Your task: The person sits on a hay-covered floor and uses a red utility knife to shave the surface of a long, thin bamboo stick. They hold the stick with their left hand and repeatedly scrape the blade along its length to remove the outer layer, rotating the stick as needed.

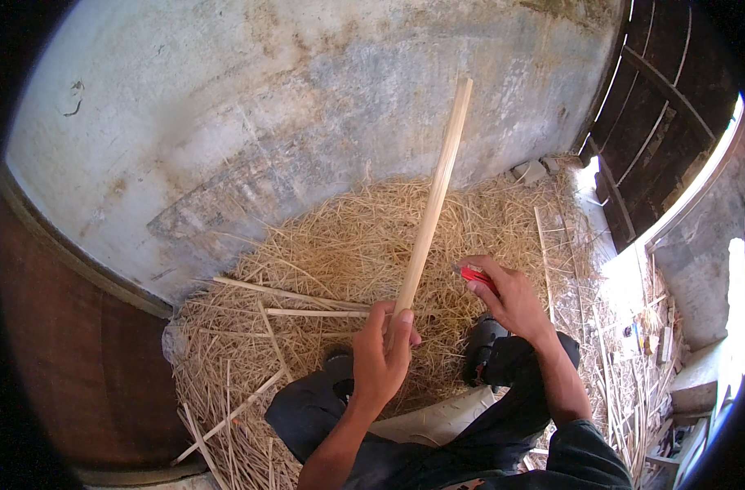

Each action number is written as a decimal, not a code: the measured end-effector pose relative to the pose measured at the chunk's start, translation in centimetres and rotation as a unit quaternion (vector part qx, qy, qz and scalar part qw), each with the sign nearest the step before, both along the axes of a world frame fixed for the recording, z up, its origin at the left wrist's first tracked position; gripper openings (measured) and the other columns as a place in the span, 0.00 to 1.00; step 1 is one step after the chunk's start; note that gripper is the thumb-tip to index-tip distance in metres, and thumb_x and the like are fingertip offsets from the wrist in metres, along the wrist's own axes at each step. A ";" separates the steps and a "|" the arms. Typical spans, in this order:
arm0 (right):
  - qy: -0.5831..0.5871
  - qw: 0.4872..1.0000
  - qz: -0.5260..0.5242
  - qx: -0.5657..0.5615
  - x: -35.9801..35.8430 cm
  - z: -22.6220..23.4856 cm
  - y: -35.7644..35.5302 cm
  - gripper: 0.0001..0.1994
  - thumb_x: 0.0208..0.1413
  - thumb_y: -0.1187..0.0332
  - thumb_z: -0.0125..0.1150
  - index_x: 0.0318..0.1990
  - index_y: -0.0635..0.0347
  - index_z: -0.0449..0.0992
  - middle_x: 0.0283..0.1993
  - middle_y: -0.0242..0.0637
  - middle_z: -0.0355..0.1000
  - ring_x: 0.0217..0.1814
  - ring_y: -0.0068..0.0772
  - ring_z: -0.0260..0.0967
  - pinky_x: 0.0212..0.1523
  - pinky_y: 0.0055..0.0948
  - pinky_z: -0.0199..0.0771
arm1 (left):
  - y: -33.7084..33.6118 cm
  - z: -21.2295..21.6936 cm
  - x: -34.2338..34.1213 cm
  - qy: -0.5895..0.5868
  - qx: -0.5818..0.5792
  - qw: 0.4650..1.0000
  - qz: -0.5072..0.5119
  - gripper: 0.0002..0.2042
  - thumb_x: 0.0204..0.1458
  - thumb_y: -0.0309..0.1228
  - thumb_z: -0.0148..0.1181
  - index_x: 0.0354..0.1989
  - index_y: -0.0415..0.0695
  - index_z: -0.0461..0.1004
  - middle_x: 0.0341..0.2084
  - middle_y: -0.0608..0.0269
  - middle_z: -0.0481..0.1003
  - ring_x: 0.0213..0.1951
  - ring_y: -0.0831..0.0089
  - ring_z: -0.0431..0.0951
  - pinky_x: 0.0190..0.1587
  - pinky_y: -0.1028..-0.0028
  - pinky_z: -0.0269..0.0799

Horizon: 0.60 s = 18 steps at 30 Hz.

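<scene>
A long pale stick is being held up by the left hand, which is closed tight around its bottom end. The stick is leaning up and a little to the right, over the pile of straw and toward the grey wall. A small red tool is being gripped in the right hand, which is curled shut around it just beside the stick. If the tool is sharp, the left fingers could be getting nicked, because they are being kept so near it. The thin stick could be getting snapped if it is being bent too hard. Loose cut sticks are lying across the straw. No boxes or pots are being seen here, so nothing is being held in any.
</scene>
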State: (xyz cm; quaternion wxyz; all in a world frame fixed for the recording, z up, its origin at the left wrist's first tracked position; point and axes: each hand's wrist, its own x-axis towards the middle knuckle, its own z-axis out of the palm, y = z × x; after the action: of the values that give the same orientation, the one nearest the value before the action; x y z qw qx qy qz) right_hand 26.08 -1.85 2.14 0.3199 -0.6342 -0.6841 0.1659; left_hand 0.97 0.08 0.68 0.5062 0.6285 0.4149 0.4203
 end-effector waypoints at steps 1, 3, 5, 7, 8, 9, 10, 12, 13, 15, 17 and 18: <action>-0.002 1.000 0.010 0.022 -0.2 -0.1 0.1 0.21 0.70 0.58 0.61 0.66 0.51 0.68 0.42 0.55 0.81 0.45 0.64 0.80 0.44 0.52 0.77 | -0.2 0.3 0.2 -0.011 -0.014 1.000 0.003 0.11 0.74 0.36 0.51 0.49 0.41 0.73 0.22 0.67 0.76 0.18 0.85 0.69 0.21 0.78 0.64; 0.036 0.999 -0.019 -0.025 -0.5 0.5 -0.1 0.21 0.69 0.59 0.62 0.65 0.53 0.69 0.42 0.54 0.81 0.46 0.63 0.80 0.44 0.51 0.78 | -0.2 0.7 0.2 -0.021 -0.035 0.999 0.000 0.11 0.74 0.36 0.51 0.48 0.41 0.73 0.22 0.66 0.76 0.18 0.85 0.69 0.21 0.78 0.64; 0.056 0.997 -0.038 -0.033 -0.5 0.5 -0.2 0.20 0.68 0.60 0.63 0.63 0.55 0.71 0.43 0.53 0.81 0.45 0.61 0.80 0.45 0.50 0.78 | -0.2 0.9 0.2 -0.016 -0.048 0.999 -0.006 0.10 0.74 0.36 0.52 0.48 0.41 0.73 0.22 0.66 0.76 0.18 0.85 0.69 0.21 0.78 0.64; 0.058 0.997 -0.047 -0.002 -0.5 -0.2 -0.2 0.18 0.66 0.61 0.65 0.59 0.57 0.75 0.43 0.51 0.81 0.44 0.59 0.81 0.44 0.49 0.79 | -0.1 0.3 0.2 -0.009 -0.013 1.000 -0.005 0.10 0.74 0.36 0.52 0.48 0.41 0.73 0.22 0.66 0.76 0.19 0.85 0.69 0.22 0.77 0.64; 0.053 0.998 -0.025 0.027 -0.7 0.0 -0.3 0.17 0.65 0.62 0.66 0.57 0.59 0.76 0.42 0.50 0.81 0.42 0.56 0.81 0.43 0.46 0.79 | 0.0 -0.1 0.2 -0.004 0.003 1.000 -0.004 0.10 0.74 0.36 0.52 0.48 0.41 0.73 0.22 0.67 0.76 0.20 0.85 0.69 0.22 0.77 0.64; 0.048 0.997 -0.003 0.057 -1.2 0.4 -0.4 0.16 0.64 0.64 0.67 0.55 0.61 0.78 0.40 0.49 0.80 0.41 0.53 0.81 0.41 0.43 0.79 | -0.1 -0.3 0.2 -0.007 0.006 1.000 -0.006 0.10 0.73 0.36 0.53 0.48 0.40 0.73 0.22 0.68 0.75 0.20 0.85 0.69 0.23 0.77 0.64; 0.043 0.995 0.018 0.086 -1.6 0.6 -0.4 0.15 0.63 0.65 0.68 0.52 0.62 0.79 0.39 0.47 0.80 0.39 0.50 0.81 0.39 0.40 0.78 | -0.1 -0.4 0.3 -0.009 0.009 1.000 -0.008 0.11 0.73 0.36 0.54 0.48 0.40 0.73 0.22 0.69 0.74 0.21 0.85 0.69 0.23 0.77 0.64; 0.030 0.990 0.047 0.127 -2.2 0.3 -0.5 0.14 0.61 0.65 0.70 0.50 0.61 0.80 0.38 0.45 0.79 0.38 0.48 0.81 0.38 0.39 0.79 | -0.3 -0.6 0.5 -0.008 0.001 1.000 -0.009 0.11 0.72 0.37 0.56 0.49 0.40 0.74 0.23 0.70 0.74 0.23 0.86 0.69 0.25 0.78 0.64; 0.024 0.987 0.062 0.147 -2.4 0.0 -0.6 0.13 0.60 0.65 0.71 0.48 0.61 0.81 0.38 0.44 0.79 0.38 0.46 0.81 0.37 0.38 0.79 | -0.5 -0.6 0.5 -0.004 -0.010 1.000 -0.007 0.12 0.71 0.37 0.58 0.49 0.39 0.74 0.23 0.71 0.73 0.24 0.86 0.68 0.26 0.78 0.64; -0.011 0.983 0.066 0.171 -3.0 -0.4 -0.6 0.14 0.59 0.61 0.73 0.48 0.56 0.82 0.38 0.38 0.80 0.35 0.42 0.81 0.34 0.36 0.81 | -0.6 -0.6 0.7 -0.001 -0.008 1.000 -0.009 0.12 0.70 0.37 0.60 0.49 0.39 0.74 0.24 0.72 0.73 0.25 0.87 0.68 0.27 0.78 0.64; -0.029 0.978 0.078 0.189 -3.4 -0.7 -0.5 0.14 0.58 0.60 0.74 0.48 0.53 0.83 0.37 0.35 0.79 0.33 0.40 0.81 0.31 0.35 0.81 | -0.6 -0.5 0.8 -0.002 0.016 1.000 -0.014 0.11 0.71 0.35 0.60 0.50 0.39 0.74 0.25 0.73 0.72 0.25 0.88 0.67 0.26 0.79 0.63; -0.029 0.976 0.089 0.196 -3.5 -0.8 -0.5 0.14 0.57 0.60 0.74 0.48 0.53 0.83 0.36 0.34 0.78 0.32 0.39 0.80 0.30 0.35 0.80 | -0.5 -0.6 0.8 -0.003 0.012 1.000 -0.017 0.11 0.70 0.35 0.60 0.50 0.39 0.74 0.26 0.73 0.73 0.25 0.88 0.67 0.26 0.79 0.63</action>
State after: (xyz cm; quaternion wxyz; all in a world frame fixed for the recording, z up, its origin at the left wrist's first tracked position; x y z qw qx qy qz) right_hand 22.57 -2.34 1.36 0.4023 -0.5001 -0.7659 0.0380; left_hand 1.81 -0.46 0.10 0.5069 0.6401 0.3973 0.4190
